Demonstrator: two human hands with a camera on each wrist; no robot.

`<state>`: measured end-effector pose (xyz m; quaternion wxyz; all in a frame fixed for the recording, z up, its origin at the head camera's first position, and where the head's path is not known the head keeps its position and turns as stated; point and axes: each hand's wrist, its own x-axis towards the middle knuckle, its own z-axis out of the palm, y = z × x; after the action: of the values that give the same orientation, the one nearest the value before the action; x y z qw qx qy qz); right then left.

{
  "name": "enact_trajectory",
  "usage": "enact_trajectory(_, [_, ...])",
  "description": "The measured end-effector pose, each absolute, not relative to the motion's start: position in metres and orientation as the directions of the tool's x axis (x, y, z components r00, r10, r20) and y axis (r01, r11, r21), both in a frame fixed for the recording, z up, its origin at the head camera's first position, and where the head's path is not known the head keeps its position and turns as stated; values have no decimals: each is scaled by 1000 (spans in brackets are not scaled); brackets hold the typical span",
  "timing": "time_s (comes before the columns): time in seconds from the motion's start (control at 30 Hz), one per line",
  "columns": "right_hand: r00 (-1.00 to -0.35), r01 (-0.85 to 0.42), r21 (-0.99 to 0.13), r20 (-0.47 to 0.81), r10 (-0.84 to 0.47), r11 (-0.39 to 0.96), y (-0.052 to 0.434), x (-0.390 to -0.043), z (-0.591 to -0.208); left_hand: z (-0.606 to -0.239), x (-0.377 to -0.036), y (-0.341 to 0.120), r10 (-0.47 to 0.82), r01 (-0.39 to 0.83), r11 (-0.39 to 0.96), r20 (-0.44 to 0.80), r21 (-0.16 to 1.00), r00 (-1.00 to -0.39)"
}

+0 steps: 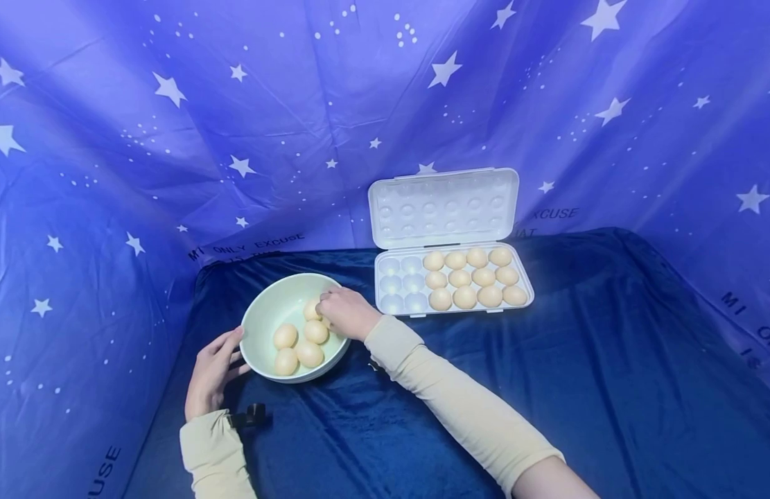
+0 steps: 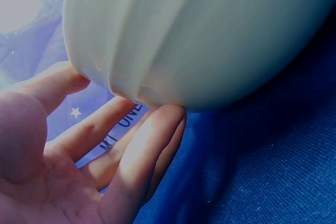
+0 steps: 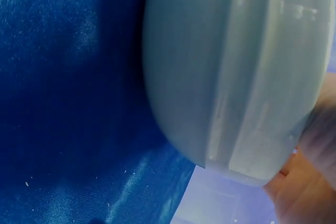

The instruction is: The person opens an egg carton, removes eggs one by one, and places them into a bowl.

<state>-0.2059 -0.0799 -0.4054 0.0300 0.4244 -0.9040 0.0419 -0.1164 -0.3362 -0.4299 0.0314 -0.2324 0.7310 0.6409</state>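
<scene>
Right hand (image 1: 346,312) reaches over the near-right rim of a pale green round ceramic bowl (image 1: 267,320), fingers curled down onto a tan egg (image 1: 311,309) at the bowl's right side. Fingers appear to pinch that egg; the contact itself is partly hidden by the knuckles in the head view. Right wrist view shows only the bowl's outer wall and a bit of the other hand beyond it.

Left hand (image 1: 211,372) lies against the bowl's left outer wall, fingers straight and spread, fingertips (image 2: 167,116) touching under the rim. No curl round the bowl; it rests against it.

Four more loose eggs (image 1: 300,342) lie in the bowl's bottom, clustered just beside one another.

Bowl stands on a dark blue shiny cloth (image 1: 547,388) covering the table, toward its left half.

Right of the bowl and slightly farther back: a white plastic egg tray (image 1: 397,285), its hinged lid (image 1: 443,206) standing open against the backdrop. Right four columns filled with twelve eggs (image 1: 472,278); the two left columns of cups hold nothing.

Blue star-printed fabric backdrop (image 1: 297,118) encloses the back and both sides.

Both forearms in beige sleeves (image 1: 459,402).
</scene>
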Motion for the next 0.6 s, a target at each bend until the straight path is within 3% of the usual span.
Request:
enact_trajectory(0.2, [-639,-768,-57,120,-760,637,-78,-205,-407,-430,-116,-336,-297,-381,75,-344,921,-891])
enact_trajectory(0.6, [-631,-775,-203,188,-753,599,-62,-201,-400,-428,-113,-335,-299,-374,78,-337,924,-893])
